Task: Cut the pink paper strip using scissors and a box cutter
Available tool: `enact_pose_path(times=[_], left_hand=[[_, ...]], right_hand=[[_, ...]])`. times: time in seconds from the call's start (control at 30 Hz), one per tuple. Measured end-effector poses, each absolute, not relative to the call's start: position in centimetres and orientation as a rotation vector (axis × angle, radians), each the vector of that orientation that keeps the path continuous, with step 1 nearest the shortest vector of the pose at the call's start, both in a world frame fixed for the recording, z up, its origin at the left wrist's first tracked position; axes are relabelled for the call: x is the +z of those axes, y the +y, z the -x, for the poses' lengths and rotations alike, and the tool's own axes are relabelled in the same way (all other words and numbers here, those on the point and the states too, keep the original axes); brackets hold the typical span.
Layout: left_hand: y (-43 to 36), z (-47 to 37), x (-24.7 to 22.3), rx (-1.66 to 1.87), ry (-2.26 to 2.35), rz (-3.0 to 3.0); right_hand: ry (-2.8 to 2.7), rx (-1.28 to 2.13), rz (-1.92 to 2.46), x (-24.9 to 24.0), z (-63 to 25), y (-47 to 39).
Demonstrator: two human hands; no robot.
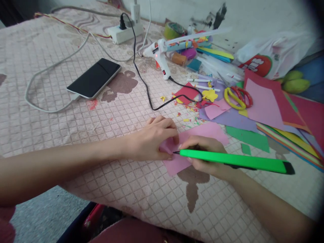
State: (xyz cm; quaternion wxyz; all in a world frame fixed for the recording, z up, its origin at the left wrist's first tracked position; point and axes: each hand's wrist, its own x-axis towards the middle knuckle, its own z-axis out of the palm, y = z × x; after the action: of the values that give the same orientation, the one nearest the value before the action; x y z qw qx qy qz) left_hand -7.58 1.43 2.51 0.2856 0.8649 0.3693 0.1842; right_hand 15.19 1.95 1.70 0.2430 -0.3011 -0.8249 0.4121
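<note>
A pink sheet of paper (210,132) lies on the patterned tablecloth in front of me. My left hand (153,138) rests at the sheet's left part, fingers bent, thumb and fingertips pressing the paper down. Between them shows a slightly darker pink patch, too covered to make out fully. My right hand (210,148) is closed round a green pen (233,160) with a black end. Its thin dark tip meets the paper right beside my left thumb. The pen's long body slants toward the right and hides part of my right fingers.
A white glue gun (159,57) with a lit red light stands behind, its black cord (148,91) looping nearby. Yellow-and-red-handled scissors (238,98), coloured paper (263,101) and scraps lie right. A phone (95,79) charges at left; a power strip (125,32) sits behind.
</note>
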Motion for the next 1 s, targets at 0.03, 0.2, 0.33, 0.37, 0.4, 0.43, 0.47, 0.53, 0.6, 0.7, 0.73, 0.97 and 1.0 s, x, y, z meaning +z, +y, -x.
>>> enact_pose_path(times=[0.03, 0.2, 0.33, 0.37, 0.4, 0.43, 0.47, 0.53, 0.6, 0.7, 0.73, 0.97, 1.0], left_hand=[[1.44, 7.57, 2.51, 0.495, 0.987, -2.309], [1.48, 7.53, 2.5, 0.499, 0.99, -2.301], [1.47, 7.56, 2.48, 0.5, 0.988, -2.299], [1.47, 7.56, 2.47, 0.503, 0.987, -2.301], [1.47, 7.56, 2.46, 0.505, 0.986, -2.304], [1.47, 7.56, 2.46, 0.506, 0.985, -2.306], [1.48, 7.55, 2.47, 0.503, 0.984, -2.308], [1.49, 7.53, 2.48, 0.497, 0.984, -2.308], [1.49, 7.52, 2.51, 0.492, 0.99, -2.308], [1.49, 7.53, 2.55, 0.486, 0.994, -2.307], [1.49, 7.54, 2.55, 0.485, 0.993, -2.308], [1.52, 7.53, 2.51, 0.491, 0.989, -2.31], [1.53, 7.52, 2.5, 0.486, 0.992, -2.309]], right_hand=[[-2.257, 1.135, 0.808, 1.81, -15.17, 1.99], [-2.258, 1.184, 0.784, 2.1, -15.12, 2.16], [-2.264, 1.225, 0.773, 2.23, -15.17, 2.29], [-2.265, 1.242, 0.768, 2.29, -15.19, 2.32], [-2.265, 1.253, 0.765, 2.36, -15.19, 2.35], [-2.261, 1.261, 0.764, 2.41, -15.19, 2.37], [-2.254, 1.267, 0.763, 2.45, -15.19, 2.38], [-2.242, 1.288, 0.769, 2.49, -15.15, 2.41], [-2.23, 1.306, 0.778, 2.45, -15.12, 2.47], [-2.232, 1.337, 0.772, 2.37, -15.15, 2.62], [-2.235, 1.345, 0.764, 2.35, -15.18, 2.68], [-2.242, 1.373, 0.746, 2.43, -15.27, 2.93], [-2.244, 1.375, 0.745, 2.46, -15.25, 2.94]])
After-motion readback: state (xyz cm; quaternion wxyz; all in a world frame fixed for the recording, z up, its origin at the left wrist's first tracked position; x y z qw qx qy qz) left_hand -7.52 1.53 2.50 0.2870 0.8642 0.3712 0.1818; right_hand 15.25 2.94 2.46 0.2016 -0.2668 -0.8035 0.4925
